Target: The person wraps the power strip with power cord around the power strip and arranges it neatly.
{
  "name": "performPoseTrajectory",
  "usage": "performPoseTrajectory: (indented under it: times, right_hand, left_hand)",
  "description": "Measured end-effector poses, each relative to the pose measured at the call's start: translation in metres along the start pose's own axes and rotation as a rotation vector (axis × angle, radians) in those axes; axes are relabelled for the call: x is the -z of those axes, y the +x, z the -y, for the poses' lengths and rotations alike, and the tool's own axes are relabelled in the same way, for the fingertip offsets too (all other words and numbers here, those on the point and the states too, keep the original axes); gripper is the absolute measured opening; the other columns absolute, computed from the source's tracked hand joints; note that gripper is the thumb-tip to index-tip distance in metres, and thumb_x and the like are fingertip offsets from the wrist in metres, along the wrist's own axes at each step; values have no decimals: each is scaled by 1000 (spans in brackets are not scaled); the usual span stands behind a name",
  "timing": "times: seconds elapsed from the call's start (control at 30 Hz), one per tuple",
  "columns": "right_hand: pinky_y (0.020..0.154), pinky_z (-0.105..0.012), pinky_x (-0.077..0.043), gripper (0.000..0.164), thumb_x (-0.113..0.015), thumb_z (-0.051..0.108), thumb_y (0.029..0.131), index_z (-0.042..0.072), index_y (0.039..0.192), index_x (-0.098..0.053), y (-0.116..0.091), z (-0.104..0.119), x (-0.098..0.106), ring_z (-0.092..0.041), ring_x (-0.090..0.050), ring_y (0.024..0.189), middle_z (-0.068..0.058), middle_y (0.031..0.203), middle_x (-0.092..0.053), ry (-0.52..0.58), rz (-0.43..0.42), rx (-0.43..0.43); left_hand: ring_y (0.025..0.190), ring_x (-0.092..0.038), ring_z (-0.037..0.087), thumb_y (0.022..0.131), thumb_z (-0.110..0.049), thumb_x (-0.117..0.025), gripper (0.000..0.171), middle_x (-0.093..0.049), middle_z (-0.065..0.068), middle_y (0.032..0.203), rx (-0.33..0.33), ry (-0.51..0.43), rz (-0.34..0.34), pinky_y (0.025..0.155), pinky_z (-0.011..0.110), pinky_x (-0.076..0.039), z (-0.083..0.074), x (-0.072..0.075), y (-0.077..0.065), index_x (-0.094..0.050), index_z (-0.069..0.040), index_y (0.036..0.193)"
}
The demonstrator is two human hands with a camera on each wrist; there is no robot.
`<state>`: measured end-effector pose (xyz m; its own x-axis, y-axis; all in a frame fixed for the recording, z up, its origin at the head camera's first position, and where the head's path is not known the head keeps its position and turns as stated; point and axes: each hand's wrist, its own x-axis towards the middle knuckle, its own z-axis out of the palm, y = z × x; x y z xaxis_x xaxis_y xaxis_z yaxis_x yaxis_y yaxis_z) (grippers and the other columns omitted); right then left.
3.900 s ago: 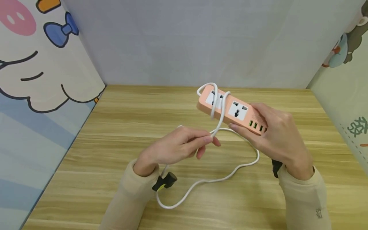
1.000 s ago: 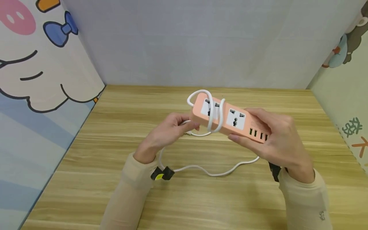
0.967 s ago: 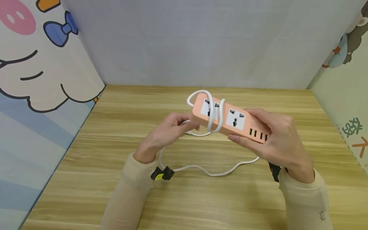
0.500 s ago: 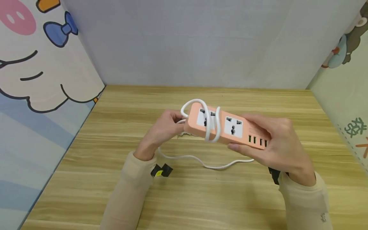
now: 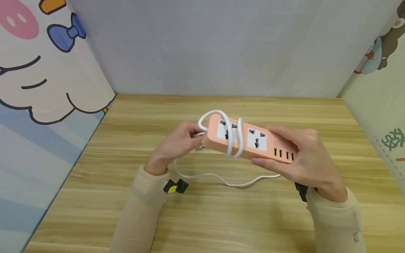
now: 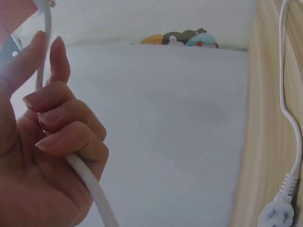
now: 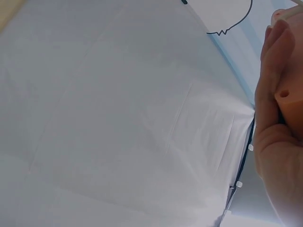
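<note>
My right hand (image 5: 303, 154) grips the USB end of a peach power strip (image 5: 270, 140), held up over the table and tilted with its sockets showing. A white cord (image 5: 241, 140) loops round the strip's far end, across the left socket. Behind that end is my left hand (image 5: 177, 144), its fingertips hidden by the strip in the head view. In the left wrist view its curled fingers (image 6: 71, 113) hold the cord (image 6: 92, 184) against the palm. The right wrist view shows my right hand (image 7: 270, 94) wrapped along the strip's side (image 7: 293, 71).
Loose cord (image 5: 221, 180) trails over the wooden table (image 5: 221, 221) below the strip. The white plug (image 6: 277, 213) lies on the tabletop in the left wrist view. A pale wall (image 5: 215, 49) rises at the back, with cartoon-printed panels (image 5: 63, 70) at the sides.
Over the last few seconds the cord's second turn has been drawn close round the strip. The strip has come lower and left; my left hand has moved behind its end. Little differs since half a second ago.
</note>
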<state>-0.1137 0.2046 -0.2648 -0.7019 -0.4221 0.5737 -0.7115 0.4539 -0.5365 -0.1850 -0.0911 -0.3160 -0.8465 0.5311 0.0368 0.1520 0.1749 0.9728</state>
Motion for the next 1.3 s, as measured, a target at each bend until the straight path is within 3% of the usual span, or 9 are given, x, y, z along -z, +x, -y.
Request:
performPoseTrajectory:
  times: [0.2,0.3,0.47,0.6,0.73,0.87,1.0,1.2,1.3]
  right_hand:
    - [55,-16,-43,59,-94,2,58,5,114,-74,-1,1,1,-2,-53,57,1,89,-74,16,21,4]
    - [55,-16,-43,59,-94,2,58,5,114,-74,0,1,2,-2,-53,57,1,89,-74,18,23,3]
    - [56,-17,-43,59,-95,4,58,6,113,-74,0,4,2,-2,-54,58,3,88,-73,18,45,-20]
    - [58,-17,-44,58,-96,7,58,9,112,-74,0,6,2,-3,-56,61,6,88,-73,18,67,-26]
    - [57,-16,-44,58,-96,9,60,13,113,-74,0,4,0,-2,-55,61,8,88,-71,24,79,12]
    - [58,-16,-45,57,-95,9,61,12,113,-73,-1,2,0,-2,-55,61,6,88,-72,40,92,38]
    - [59,-16,-46,58,-96,10,61,10,114,-73,-1,2,0,-3,-57,64,4,90,-73,47,127,46]
    - [60,-15,-46,56,-95,16,65,13,116,-73,-1,1,-2,-2,-57,65,7,91,-73,33,178,49]
    - [59,-14,-45,53,-95,20,68,16,116,-72,0,1,-3,-1,-57,65,10,91,-71,38,213,55]
  left_hand:
    - [56,-32,11,99,-11,-63,19,-37,-2,61,21,33,-28,57,24,-29,3,1,4,-74,3,96]
    - [55,-31,11,99,-10,-63,18,-36,-3,59,-11,7,-19,56,24,-29,5,2,4,-74,4,94]
    - [59,-38,10,100,-5,-57,19,-46,-3,64,-90,-75,46,58,22,-35,7,6,1,-71,-1,88]
    - [65,-47,9,98,-2,-57,14,-56,-2,72,-83,-90,59,62,22,-41,7,6,1,-70,2,96]
    - [66,-48,10,95,0,-58,20,-59,0,74,-54,-53,15,61,22,-42,7,5,3,-70,6,110]
    - [61,-44,11,93,-1,-64,7,-52,-1,66,-38,-5,-51,58,22,-40,9,3,5,-70,2,89]
    - [55,-35,10,87,-2,-71,20,-41,-3,59,-48,28,-108,54,23,-33,10,4,5,-59,-5,71]
    - [54,-30,10,84,-2,-70,19,-36,-5,59,-49,45,-139,53,23,-28,12,3,5,-58,-7,70]
    - [55,-29,10,88,-6,-72,24,-49,-6,61,-54,43,-127,54,23,-28,10,2,5,-56,-7,70]
